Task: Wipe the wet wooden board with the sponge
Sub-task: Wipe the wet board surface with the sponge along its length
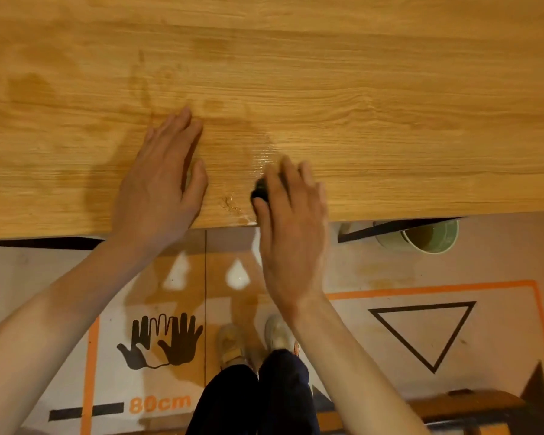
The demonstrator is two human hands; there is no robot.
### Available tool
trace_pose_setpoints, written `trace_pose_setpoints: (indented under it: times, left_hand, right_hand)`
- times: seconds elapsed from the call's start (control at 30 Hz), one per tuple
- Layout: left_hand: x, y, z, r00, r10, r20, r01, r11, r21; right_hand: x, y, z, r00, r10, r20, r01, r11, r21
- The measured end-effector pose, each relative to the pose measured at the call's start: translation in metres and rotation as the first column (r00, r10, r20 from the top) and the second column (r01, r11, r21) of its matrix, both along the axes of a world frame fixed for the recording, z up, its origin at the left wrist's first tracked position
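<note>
The right hand point(291, 221) holds a small dark sponge point(259, 191) in a curled grip near the 6 o'clock edge of the wet, light-brown wooden board desk point(358, 105), beside a glossy wet patch point(261, 157). At its 9 o'clock, the left hand point(161, 183) rests flat, fingers straight

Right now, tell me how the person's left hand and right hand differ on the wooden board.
The left hand lies flat with straight fingers and holds nothing; the right hand curls its grip around a small dark sponge. The left hand rests on duller wood; the right hand works at a glossy wet patch. Both are bare and sit near the near edge of the light wooden board.
</note>
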State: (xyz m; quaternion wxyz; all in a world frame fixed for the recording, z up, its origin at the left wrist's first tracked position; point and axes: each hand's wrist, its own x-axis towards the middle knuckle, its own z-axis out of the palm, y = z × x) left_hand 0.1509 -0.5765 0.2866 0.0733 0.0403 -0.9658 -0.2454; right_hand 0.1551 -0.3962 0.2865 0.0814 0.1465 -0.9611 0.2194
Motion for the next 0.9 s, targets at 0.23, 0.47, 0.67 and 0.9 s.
trace_pose_setpoints:
  times: [0.23,0.47,0.67,0.9]
  left_hand:
    - [0.001,-0.001,-0.002,1.0,0.009,-0.01,-0.009,1.0,-0.021]
    - [0.001,0.002,-0.002,0.999,0.032,-0.012,-0.032,0.999,-0.029]
    - [-0.001,-0.003,-0.004,0.999,0.033,-0.03,-0.034,0.999,-0.034]
    - [-0.001,-0.001,-0.009,0.997,0.059,-0.057,-0.061,0.998,-0.028]
  right_hand:
    - [-0.036,0.131,-0.007,0.99,-0.117,-0.078,0.116,0.993,-0.024]
    - [-0.006,0.056,-0.044,0.935,-0.24,-0.262,0.169,0.949,-0.267]
    - [-0.006,0.077,-0.055,0.917,0.143,-0.373,-0.164,0.986,-0.024]
    - [-0.014,0.071,-0.068,0.893,-0.073,-0.445,-0.003,0.986,-0.168]
